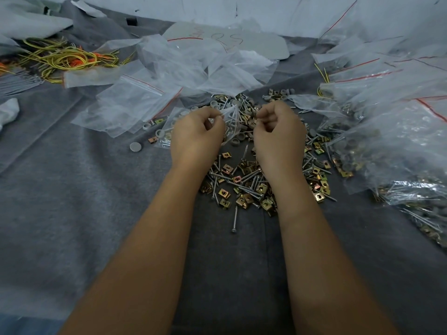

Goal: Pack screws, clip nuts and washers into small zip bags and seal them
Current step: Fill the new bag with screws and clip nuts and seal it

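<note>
A loose heap of silver screws (244, 181), brass clip nuts (223, 193) and grey round washers (235, 141) lies on the grey felt in the middle. My left hand (196, 139) pinches a small clear zip bag (231, 119) by its edge above the heap. My right hand (278, 139) hovers just right of the bag with its fingers curled; small hardware seems pinched at the fingertips, but it is too hidden to name.
Empty zip bags (135, 100) with red seal lines are spread at the back and left. Filled bags (391, 146) pile up on the right. Yellow-green wires (63, 56) and long screws (19, 81) lie far left. A single grey cap (135, 146) sits apart.
</note>
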### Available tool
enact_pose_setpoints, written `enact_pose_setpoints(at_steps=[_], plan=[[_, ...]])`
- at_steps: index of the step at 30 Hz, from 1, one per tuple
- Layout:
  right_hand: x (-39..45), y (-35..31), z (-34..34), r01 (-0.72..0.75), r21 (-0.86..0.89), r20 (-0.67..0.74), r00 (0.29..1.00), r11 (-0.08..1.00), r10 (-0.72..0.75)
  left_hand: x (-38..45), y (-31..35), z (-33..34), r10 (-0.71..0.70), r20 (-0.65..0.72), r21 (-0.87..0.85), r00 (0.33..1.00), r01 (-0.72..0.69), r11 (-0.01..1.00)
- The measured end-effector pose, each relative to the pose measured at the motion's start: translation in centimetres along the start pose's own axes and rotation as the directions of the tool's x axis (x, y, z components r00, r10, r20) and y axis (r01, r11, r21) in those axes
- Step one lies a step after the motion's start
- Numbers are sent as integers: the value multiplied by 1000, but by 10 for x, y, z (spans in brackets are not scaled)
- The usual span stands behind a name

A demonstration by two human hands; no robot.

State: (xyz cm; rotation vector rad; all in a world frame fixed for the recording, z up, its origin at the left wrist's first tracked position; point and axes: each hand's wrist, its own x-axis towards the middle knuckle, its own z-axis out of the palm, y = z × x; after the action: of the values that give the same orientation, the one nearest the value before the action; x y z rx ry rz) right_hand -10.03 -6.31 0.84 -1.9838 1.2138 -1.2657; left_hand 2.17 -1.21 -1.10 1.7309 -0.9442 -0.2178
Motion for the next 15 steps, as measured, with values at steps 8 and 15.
enact_pose_setpoints(at_steps=[8, 15], plan=[[1, -2, -6, -48, -83, 67, 996, 995, 53, 1, 1, -2, -35, -36, -10, 999, 35, 999], [-5, -13, -9, 267, -270, 513, 853, 925, -97, 1, 4, -4, -59, -113, -39, 992, 55, 998]])
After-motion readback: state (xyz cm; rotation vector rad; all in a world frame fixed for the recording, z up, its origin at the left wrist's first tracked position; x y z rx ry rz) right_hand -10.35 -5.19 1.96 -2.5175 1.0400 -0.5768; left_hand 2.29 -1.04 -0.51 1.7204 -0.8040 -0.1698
